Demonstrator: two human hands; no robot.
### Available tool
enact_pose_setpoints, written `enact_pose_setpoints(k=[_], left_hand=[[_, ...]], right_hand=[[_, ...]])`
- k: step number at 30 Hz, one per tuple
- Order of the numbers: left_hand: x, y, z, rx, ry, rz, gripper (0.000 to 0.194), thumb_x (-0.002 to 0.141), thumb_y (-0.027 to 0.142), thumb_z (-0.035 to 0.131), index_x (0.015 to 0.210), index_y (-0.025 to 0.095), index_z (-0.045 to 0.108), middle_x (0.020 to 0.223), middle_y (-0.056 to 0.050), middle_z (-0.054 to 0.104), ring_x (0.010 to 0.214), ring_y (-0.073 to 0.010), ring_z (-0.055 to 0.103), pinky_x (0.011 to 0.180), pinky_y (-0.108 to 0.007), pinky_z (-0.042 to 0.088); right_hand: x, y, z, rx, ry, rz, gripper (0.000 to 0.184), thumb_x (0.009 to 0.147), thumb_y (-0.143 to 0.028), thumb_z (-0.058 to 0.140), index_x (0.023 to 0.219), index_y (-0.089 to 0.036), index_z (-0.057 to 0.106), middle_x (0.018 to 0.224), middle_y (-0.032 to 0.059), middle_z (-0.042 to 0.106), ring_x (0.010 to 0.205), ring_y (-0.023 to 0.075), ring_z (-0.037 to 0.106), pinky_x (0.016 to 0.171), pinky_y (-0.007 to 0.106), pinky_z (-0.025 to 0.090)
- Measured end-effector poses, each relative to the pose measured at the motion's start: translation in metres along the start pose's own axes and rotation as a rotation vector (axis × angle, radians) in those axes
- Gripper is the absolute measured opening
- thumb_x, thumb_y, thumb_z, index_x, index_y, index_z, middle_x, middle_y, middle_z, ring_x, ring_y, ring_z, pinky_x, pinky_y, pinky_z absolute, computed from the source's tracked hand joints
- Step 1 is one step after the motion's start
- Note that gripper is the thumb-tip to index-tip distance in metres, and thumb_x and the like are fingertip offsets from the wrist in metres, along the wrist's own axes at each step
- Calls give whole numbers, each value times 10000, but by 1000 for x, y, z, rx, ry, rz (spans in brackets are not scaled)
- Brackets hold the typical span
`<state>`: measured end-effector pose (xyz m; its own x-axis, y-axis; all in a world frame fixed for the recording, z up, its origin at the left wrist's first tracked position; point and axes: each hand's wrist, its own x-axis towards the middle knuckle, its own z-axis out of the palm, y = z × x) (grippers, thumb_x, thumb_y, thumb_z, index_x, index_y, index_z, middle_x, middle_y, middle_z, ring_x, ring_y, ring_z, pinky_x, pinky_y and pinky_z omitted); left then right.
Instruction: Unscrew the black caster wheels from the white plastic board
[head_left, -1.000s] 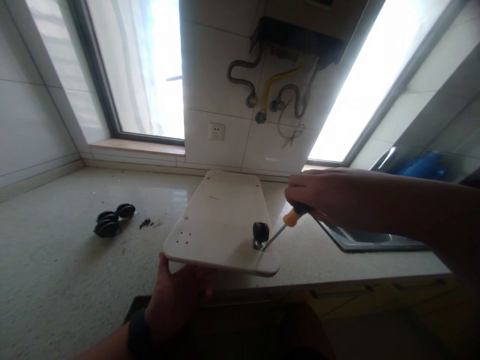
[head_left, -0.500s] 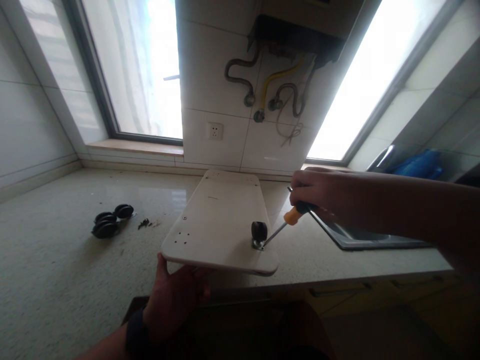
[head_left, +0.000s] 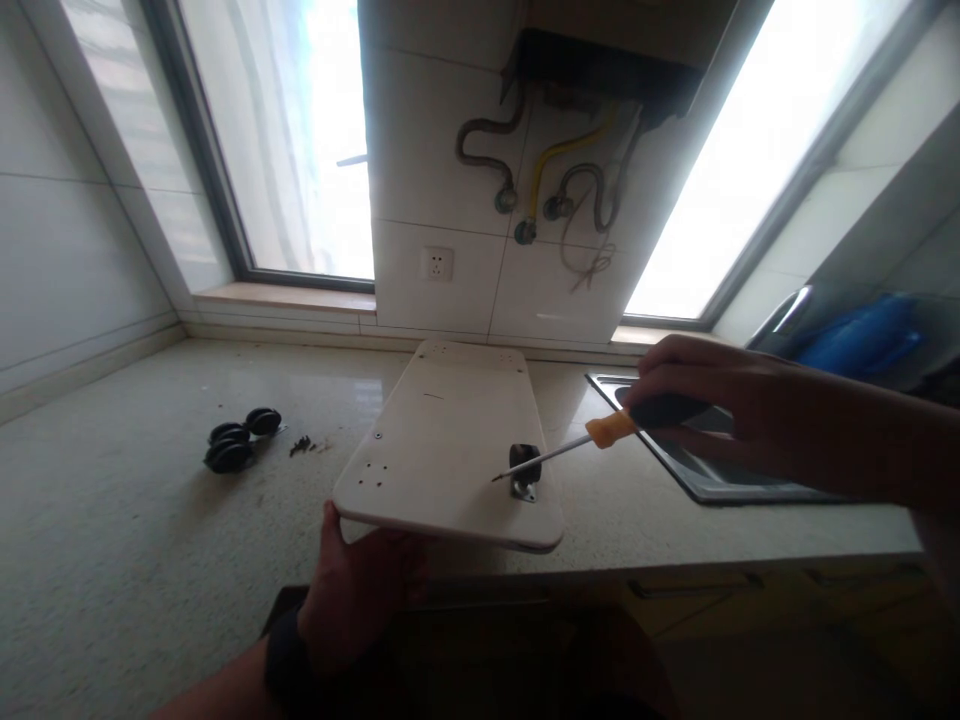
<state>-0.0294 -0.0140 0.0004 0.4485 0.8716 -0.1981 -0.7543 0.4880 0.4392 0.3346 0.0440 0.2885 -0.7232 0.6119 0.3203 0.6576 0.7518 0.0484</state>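
Note:
A white board (head_left: 442,450) with rounded corners lies on the counter, its near end jutting over the front edge. My left hand (head_left: 360,590) grips its near left corner, thumb on the edge and fingers underneath. One black caster wheel (head_left: 526,463) with a metal plate stands at the board's near right corner. In my right hand (head_left: 697,395) is a screwdriver (head_left: 609,430) with an orange and black handle. Its shaft passes across the caster, and the tip is over the board just left of it. Small screw holes (head_left: 373,474) show at the near left corner.
Several black casters (head_left: 232,447) lie on the counter (head_left: 135,530) at the left, beside a small heap of screws (head_left: 301,444). A steel sink (head_left: 697,470) is at the right. Pipes (head_left: 544,180) and a socket (head_left: 437,263) are on the tiled wall behind.
The screwdriver's tip has come off the caster's plate and swung left over the board. My right hand has moved right, tilting the screwdriver flatter. My left hand still holds the board.

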Motion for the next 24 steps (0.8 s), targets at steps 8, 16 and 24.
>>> enact_pose_setpoints(k=[8, 16, 24], left_hand=[[-6, 1, -6, 625, -320, -176, 697, 869, 707, 656, 1247, 132, 763, 1136, -200, 802, 736, -182, 650, 656, -275, 447], [-11, 18, 35, 931, -145, -180, 506, 885, 570, 731, 1188, 164, 746, 1049, -147, 824, 514, -76, 552, 459, -192, 357], [-21, 18, 75, 1018, -5, -90, 448, 901, 485, 740, 1229, 182, 701, 958, -89, 815, 490, -53, 496, 464, -182, 352]], right_hand=[[-31, 11, 60, 147, 147, -6, 305, 915, -304, 718, 1208, -318, 633, 1154, 38, 640, 1018, 191, 657, 835, 309, 572], [-52, 11, 143, 405, 214, 15, 329, 898, -210, 705, 1196, -289, 590, 1125, 47, 583, 983, 154, 650, 819, 266, 596], [-62, 7, 191, 614, 273, 25, 312, 891, -188, 677, 1163, -290, 563, 1087, 43, 577, 942, 150, 678, 771, 234, 608]])
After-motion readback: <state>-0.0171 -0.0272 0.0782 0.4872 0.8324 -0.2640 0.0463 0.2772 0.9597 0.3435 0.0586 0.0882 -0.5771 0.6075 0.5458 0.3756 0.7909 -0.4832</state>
